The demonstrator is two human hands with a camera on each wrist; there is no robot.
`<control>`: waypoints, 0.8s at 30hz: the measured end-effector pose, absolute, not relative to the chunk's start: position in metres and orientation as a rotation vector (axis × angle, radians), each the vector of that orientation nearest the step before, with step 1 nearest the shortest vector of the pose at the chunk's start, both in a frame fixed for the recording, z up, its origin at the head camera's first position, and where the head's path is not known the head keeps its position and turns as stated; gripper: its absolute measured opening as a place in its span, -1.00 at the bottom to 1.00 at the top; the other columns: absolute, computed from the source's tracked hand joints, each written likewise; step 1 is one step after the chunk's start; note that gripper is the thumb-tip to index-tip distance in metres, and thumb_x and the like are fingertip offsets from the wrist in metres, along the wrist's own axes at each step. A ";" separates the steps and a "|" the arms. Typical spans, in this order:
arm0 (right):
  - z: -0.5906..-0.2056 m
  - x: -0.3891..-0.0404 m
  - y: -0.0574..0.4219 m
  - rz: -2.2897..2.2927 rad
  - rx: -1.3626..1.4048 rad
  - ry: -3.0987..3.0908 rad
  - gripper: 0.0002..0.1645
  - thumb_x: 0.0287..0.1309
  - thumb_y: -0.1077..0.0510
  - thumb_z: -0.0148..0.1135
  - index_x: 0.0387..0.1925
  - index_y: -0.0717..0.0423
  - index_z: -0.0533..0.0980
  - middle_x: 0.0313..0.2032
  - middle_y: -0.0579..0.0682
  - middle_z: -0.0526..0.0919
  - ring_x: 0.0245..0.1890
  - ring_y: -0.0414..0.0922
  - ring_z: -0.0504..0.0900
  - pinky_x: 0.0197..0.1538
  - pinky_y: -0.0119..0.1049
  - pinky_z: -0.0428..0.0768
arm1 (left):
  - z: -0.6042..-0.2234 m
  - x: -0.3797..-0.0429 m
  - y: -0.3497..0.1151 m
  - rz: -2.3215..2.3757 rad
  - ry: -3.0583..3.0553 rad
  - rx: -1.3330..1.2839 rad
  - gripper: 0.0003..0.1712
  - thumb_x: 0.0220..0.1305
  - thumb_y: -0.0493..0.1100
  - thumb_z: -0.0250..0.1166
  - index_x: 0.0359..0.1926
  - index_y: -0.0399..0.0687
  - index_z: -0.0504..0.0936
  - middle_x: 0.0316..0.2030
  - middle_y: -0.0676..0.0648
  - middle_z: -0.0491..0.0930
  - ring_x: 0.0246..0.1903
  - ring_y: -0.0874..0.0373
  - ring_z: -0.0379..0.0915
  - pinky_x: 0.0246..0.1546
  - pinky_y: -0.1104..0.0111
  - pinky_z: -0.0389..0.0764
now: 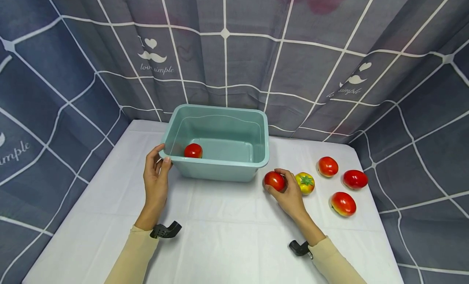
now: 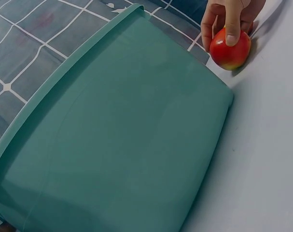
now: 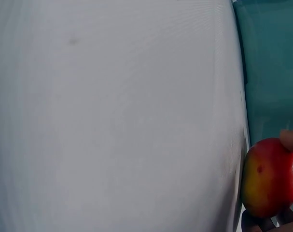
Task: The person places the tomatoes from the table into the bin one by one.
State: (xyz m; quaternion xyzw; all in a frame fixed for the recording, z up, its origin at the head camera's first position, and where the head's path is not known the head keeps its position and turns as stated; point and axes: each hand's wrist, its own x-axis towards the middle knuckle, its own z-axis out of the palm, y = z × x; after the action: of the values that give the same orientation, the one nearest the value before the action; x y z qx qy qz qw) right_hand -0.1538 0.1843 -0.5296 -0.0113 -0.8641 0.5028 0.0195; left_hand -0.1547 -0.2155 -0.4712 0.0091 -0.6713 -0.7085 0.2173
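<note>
My left hand (image 1: 156, 184) holds the front left corner of a teal plastic bin (image 1: 216, 168), thumb and fingers at its rim. Inside the bin, toward the left, lies a red tomato (image 1: 193, 150). To the right of the bin, my right hand (image 1: 292, 196) grips another red tomato (image 1: 274, 181) between thumb and fingers, low over the table. In the left wrist view this tomato (image 2: 230, 52) shows a yellowish underside. The right wrist view has it at the lower right, the tomato (image 3: 271, 178) partly cut off by the frame edge.
Just right of my right hand sits a yellow tomato (image 1: 305, 183) with a green calyx. Farther right lie three red ones, the nearest tomato (image 1: 343, 204) showing some yellow. A white cloth (image 1: 220, 235) covers the table, and a grey checked curtain (image 1: 249, 64) hangs behind it.
</note>
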 end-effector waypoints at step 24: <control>-0.504 -0.158 0.187 1.677 -0.003 -2.419 -0.24 0.23 0.16 0.58 0.40 0.01 0.45 0.35 0.01 0.57 0.27 0.02 0.63 0.30 -0.54 0.54 | -0.471 -0.154 -0.216 -1.966 -1.861 0.029 -0.44 0.65 -0.21 0.17 0.57 -0.03 0.37 0.43 -0.07 0.38 0.38 -0.16 0.43 0.29 0.58 0.61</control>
State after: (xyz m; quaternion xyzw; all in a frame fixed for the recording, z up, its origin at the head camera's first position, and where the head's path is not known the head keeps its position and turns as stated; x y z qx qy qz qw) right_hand -0.1579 0.1867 -0.5041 -0.0011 -0.8177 0.5670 0.0989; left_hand -0.1538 -0.2158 -0.4707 0.0106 -0.6713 -0.7091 0.2155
